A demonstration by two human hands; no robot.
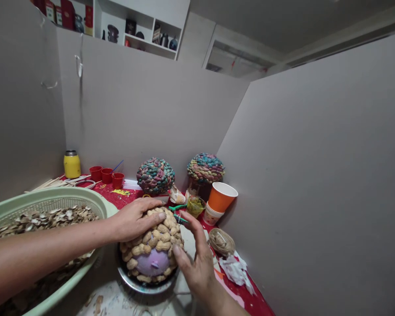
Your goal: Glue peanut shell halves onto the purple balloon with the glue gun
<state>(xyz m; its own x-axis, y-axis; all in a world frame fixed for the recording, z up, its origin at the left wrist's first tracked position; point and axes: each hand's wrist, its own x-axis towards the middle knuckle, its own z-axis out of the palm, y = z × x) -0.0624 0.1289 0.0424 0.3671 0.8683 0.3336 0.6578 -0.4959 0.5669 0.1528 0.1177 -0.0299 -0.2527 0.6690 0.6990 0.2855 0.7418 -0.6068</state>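
A purple ball partly covered with glued peanut shells sits in a metal bowl near the table's front. My left hand lies over the top left of the ball, fingers spread flat on the shells. My right hand is pressed against its right side, thumb on the shells and fingers stretched upward. Neither hand grips anything.
A pale green basket of peanut shells stands at the left. Behind are two painted shell domes, stacked orange paper cups, red cups, a yellow jar, a twine ball and crumpled tissue. Grey walls close in at the back and right.
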